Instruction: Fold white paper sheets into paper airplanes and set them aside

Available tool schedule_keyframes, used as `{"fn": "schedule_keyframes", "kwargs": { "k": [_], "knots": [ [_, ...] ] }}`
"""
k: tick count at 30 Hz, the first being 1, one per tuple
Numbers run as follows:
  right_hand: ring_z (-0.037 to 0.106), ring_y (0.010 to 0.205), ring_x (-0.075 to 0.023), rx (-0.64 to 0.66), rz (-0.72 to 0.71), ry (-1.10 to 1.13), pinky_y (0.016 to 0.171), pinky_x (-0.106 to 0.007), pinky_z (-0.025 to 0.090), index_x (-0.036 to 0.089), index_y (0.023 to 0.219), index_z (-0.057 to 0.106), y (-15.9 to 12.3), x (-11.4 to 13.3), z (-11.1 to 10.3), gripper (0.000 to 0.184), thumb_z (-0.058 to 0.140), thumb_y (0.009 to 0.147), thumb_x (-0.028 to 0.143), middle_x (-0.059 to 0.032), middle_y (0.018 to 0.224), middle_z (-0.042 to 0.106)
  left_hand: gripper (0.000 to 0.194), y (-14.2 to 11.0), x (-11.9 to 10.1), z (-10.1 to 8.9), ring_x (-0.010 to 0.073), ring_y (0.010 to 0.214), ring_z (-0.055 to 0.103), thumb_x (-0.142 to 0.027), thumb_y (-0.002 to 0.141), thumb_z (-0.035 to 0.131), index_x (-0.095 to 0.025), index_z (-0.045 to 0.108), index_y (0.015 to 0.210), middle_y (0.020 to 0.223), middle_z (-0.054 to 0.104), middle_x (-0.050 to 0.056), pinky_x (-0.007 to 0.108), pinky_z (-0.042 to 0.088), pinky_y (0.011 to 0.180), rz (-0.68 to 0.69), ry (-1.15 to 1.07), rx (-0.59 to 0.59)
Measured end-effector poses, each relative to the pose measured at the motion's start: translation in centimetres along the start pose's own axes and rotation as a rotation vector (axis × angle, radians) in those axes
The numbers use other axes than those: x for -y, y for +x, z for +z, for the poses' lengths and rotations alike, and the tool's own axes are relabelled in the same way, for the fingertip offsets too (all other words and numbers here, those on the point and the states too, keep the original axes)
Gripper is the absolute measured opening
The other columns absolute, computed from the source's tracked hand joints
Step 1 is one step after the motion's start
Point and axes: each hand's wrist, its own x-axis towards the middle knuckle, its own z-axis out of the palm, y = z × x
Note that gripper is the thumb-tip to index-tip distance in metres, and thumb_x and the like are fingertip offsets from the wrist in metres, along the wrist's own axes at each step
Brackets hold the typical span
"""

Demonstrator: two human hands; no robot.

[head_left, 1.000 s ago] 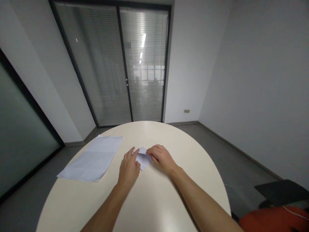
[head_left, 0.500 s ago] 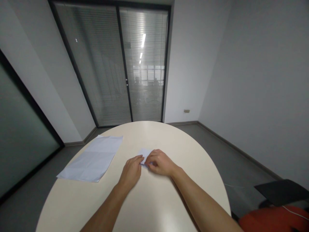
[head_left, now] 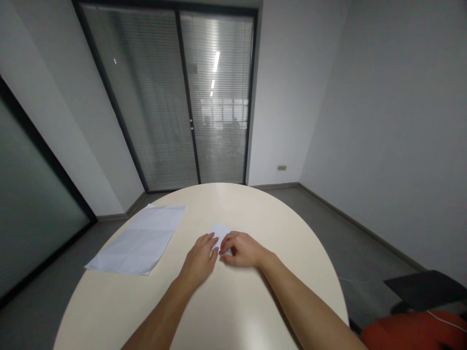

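A small folded piece of white paper [head_left: 220,231] lies on the round cream table [head_left: 226,301], mostly covered by my two hands. My left hand [head_left: 200,260] rests on its left part with the fingers laid flat and pressing down. My right hand [head_left: 241,249] sits on its right part, fingers curled and pinched against the paper's near edge. Only the far corner of the paper shows beyond my fingertips.
A larger creased white sheet [head_left: 138,239] lies flat on the table to the left. An orange seat [head_left: 412,331] and a dark chair part [head_left: 425,288] sit at the lower right. Glass doors with blinds [head_left: 182,97] stand behind the table.
Both hands have slid toward me and closed together over the small paper. It now lies flatter, with less of it showing than a second ago.
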Motion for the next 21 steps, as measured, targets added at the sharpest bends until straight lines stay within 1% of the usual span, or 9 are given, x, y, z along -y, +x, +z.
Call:
{"fn": "schedule_keyframes", "kwargs": {
  "k": [3,5,7,9,10,12,16,18,21],
  "knots": [
    [0.065,0.079,-0.0172,-0.026,0.072,-0.037,0.077,-0.027,0.048,0.019,0.087,0.074,0.1,0.4,-0.1,0.013,0.063,0.089,0.026,-0.0037,0.084,0.074,0.038,-0.1,0.0,0.0,0.0245,0.134,0.053,-0.024,0.097,0.049,-0.016,0.067,0.129,0.140,0.062,0.011,0.042,0.040,0.118,0.011,0.001,0.030],
    [0.064,0.077,-0.0168,-0.089,0.155,-0.060,0.075,-0.027,0.047,0.019,0.089,0.072,0.1,0.4,0.0,0.015,0.058,0.092,0.025,-0.0040,0.084,0.072,0.037,-0.2,0.0,0.0,0.0238,0.134,0.053,-0.025,0.098,0.048,-0.018,0.067,0.129,0.140,0.063,0.010,0.042,0.040,0.118,0.022,-0.011,0.035],
    [0.066,0.087,-0.0184,-0.173,0.209,-0.059,0.081,-0.029,0.049,0.018,0.102,0.070,0.1,0.1,0.1,0.019,0.054,0.095,0.025,-0.0066,0.095,0.074,0.037,-0.2,0.1,0.0,0.0237,0.134,0.052,-0.024,0.097,0.049,-0.019,0.067,0.129,0.140,0.062,0.010,0.043,0.040,0.118,0.037,-0.028,0.029],
    [0.065,0.104,-0.0212,-0.219,0.212,-0.051,0.094,-0.034,0.049,0.017,0.120,0.066,0.0,-0.5,0.3,0.028,0.050,0.098,0.026,-0.0108,0.114,0.072,0.037,-0.3,0.1,0.1,0.0245,0.134,0.052,-0.024,0.096,0.050,-0.017,0.067,0.128,0.139,0.062,0.011,0.045,0.040,0.118,0.060,-0.045,0.025],
    [0.063,0.114,-0.0227,-0.217,0.203,-0.054,0.101,-0.037,0.047,0.016,0.128,0.063,-0.1,-0.9,0.5,0.034,0.048,0.099,0.027,-0.0130,0.124,0.070,0.036,-0.3,0.1,0.2,0.0248,0.134,0.052,-0.024,0.096,0.051,-0.017,0.067,0.127,0.139,0.062,0.012,0.045,0.041,0.117,0.071,-0.056,0.023],
    [0.056,0.128,-0.0266,-0.146,0.183,-0.088,0.110,-0.045,0.042,0.015,0.138,0.057,-0.4,-1.6,0.8,0.041,0.046,0.100,0.028,-0.0160,0.139,0.062,0.034,-0.3,0.1,0.2,0.0250,0.132,0.053,-0.023,0.094,0.052,-0.017,0.067,0.125,0.136,0.063,0.012,0.046,0.042,0.116,0.088,-0.078,0.013],
    [0.037,0.146,-0.0368,-0.014,0.245,-0.158,0.117,-0.063,0.029,0.020,0.144,0.055,-0.9,-2.1,1.0,0.047,0.047,0.099,0.034,-0.0136,0.153,0.050,0.032,-0.3,0.0,0.1,0.0246,0.127,0.056,-0.022,0.092,0.055,-0.018,0.068,0.121,0.131,0.064,0.013,0.045,0.045,0.114,0.099,-0.106,0.001],
    [0.031,0.149,-0.0383,0.003,0.270,-0.159,0.118,-0.065,0.026,0.022,0.146,0.053,-1.0,-1.9,0.9,0.050,0.050,0.098,0.036,-0.0124,0.155,0.048,0.030,-0.3,-0.1,-0.1,0.0245,0.127,0.056,-0.022,0.092,0.056,-0.017,0.068,0.120,0.131,0.064,0.012,0.044,0.044,0.114,0.099,-0.111,0.010],
    [0.031,0.149,-0.0388,0.011,0.275,-0.152,0.119,-0.063,0.025,0.021,0.146,0.054,-0.9,-1.6,0.7,0.055,0.056,0.094,0.038,-0.0131,0.155,0.047,0.023,-0.2,-0.4,-0.5,0.0238,0.124,0.058,-0.020,0.092,0.057,-0.018,0.069,0.112,0.127,0.065,0.012,0.041,0.046,0.111,0.110,-0.130,0.032]
  ]
}}
